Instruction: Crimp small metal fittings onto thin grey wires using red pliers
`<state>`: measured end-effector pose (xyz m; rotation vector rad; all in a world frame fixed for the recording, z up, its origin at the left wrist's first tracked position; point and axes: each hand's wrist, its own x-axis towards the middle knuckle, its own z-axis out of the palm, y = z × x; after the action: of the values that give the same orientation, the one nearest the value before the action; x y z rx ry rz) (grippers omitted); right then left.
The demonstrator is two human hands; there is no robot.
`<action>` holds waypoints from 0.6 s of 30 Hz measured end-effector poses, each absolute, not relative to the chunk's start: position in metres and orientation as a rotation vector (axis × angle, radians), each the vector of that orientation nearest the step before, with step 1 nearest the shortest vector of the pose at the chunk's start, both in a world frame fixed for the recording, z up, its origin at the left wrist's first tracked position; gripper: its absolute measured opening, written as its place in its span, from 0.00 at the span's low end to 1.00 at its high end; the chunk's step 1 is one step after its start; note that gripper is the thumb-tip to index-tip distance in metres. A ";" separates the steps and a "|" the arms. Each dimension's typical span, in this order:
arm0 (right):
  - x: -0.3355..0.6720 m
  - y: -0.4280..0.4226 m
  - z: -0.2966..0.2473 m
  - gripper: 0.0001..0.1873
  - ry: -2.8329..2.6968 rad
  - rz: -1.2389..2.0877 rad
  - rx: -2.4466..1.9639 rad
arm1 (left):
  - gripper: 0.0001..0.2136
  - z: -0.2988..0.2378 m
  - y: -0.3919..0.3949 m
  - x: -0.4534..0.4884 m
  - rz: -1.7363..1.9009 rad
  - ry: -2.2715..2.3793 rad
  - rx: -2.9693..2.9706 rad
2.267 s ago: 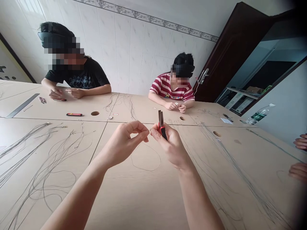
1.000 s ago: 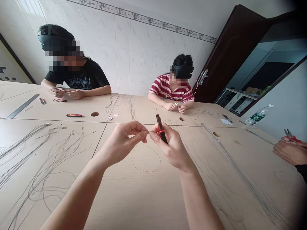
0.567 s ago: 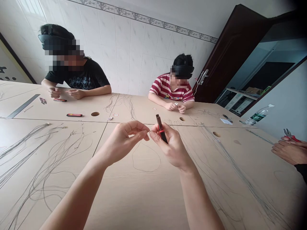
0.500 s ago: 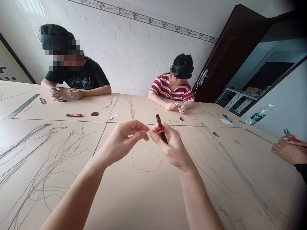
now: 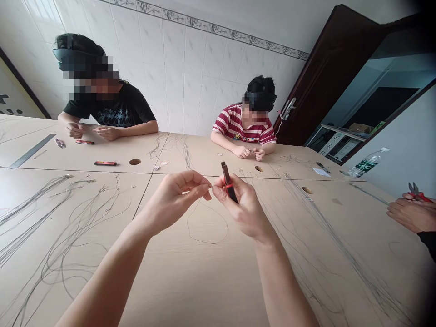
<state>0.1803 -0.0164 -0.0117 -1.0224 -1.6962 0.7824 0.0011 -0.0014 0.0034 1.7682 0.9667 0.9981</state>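
My left hand (image 5: 184, 193) pinches one end of a thin dark cord (image 5: 208, 243) between thumb and forefinger. The cord hangs in a loose loop below my hands, over the table. Almost touching those fingertips, my right hand (image 5: 240, 202) pinches at the same spot, where a tiny bit shows between the hands. Its fingers also hold a slim black-and-red lighter (image 5: 229, 181), tilted with the metal end up. No flame shows. What exactly lies between the fingertips is too small to make out.
Bundles of cords lie on the table (image 5: 190, 290) to the left (image 5: 68, 227) and right (image 5: 340, 245). Across sit two people; a red lighter (image 5: 105, 163) and metal ruler (image 5: 32, 151) lie there. A co-worker's hand (image 5: 410, 213) with pliers (image 5: 416, 191) and a bottle (image 5: 368, 163) are at right.
My hands have hardly moved; the fingertips remain together over the cord loop. At the right, the co-worker's pliers have shifted slightly.
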 end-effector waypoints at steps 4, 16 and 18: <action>0.181 -0.016 -0.012 0.09 -1.698 0.782 -1.026 | 0.08 0.003 -0.001 0.001 0.999 0.962 1.753; 0.179 -0.017 -0.013 0.11 -1.687 0.829 -1.027 | 0.08 0.003 0.000 0.000 0.994 0.976 1.758; 0.179 -0.017 -0.013 0.10 -1.686 0.829 -1.027 | 0.08 0.003 0.000 0.000 0.997 0.980 1.767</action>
<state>0.1786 -0.0171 -0.0126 -1.0272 -1.6856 0.8294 -0.0002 -0.0004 0.0034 1.7670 0.9799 0.9973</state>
